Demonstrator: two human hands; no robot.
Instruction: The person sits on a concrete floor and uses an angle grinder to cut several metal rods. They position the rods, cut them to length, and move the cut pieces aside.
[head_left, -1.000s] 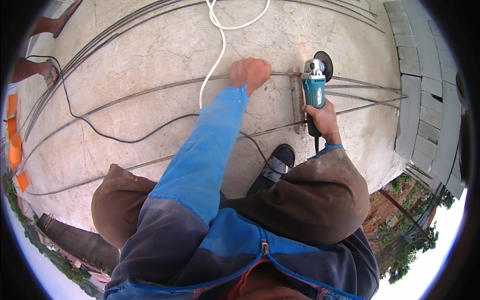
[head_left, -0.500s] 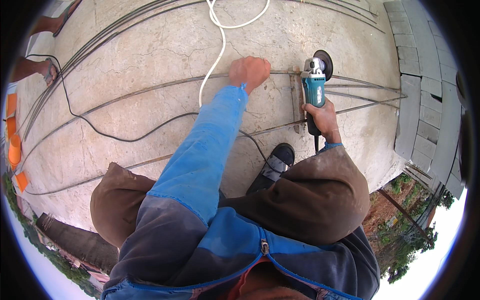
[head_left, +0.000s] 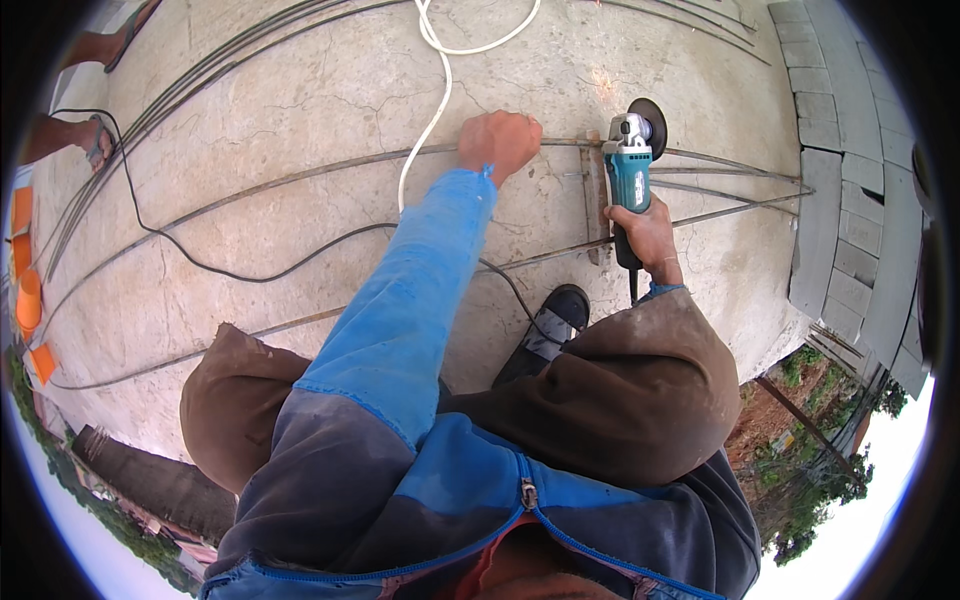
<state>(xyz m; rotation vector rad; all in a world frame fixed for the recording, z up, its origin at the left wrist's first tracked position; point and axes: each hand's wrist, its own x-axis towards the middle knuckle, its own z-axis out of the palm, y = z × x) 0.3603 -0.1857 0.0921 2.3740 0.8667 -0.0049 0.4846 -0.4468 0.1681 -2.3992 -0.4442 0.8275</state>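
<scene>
Two hands: both at work on steel rods laid across a concrete slab (head_left: 300,120)
Left hand (head_left: 498,143): fist closed over a long steel rod (head_left: 300,180), pinning it to the slab at the far centre; blue sleeve (head_left: 410,300) runs back toward the near edge
Right hand (head_left: 648,235): wrapped tight round the rear handle of a teal angle grinder (head_left: 630,172), just right of the left hand
Grinder: body pointing away from the person; dark disc (head_left: 652,120) at its far end, at the held rod just right of the fist; whether the disc touches the rod cannot be told
Rods: several more lie in curved lines across the slab, left to right; two (head_left: 740,190) fan out right of the grinder toward the block edge
Cables: white cord (head_left: 430,110) loops in from the far edge past the left wrist; black cable (head_left: 200,265) snakes from the far left toward the centre
Shoe: dark shoe (head_left: 550,335) planted on the slab, near side of the rods, between the arms
Right edge: grey paving blocks (head_left: 830,200) border the slab
Left edge: orange pieces (head_left: 25,290) line the rim; another person's feet (head_left: 70,145) stand at the far left
Containers: none discernible
</scene>
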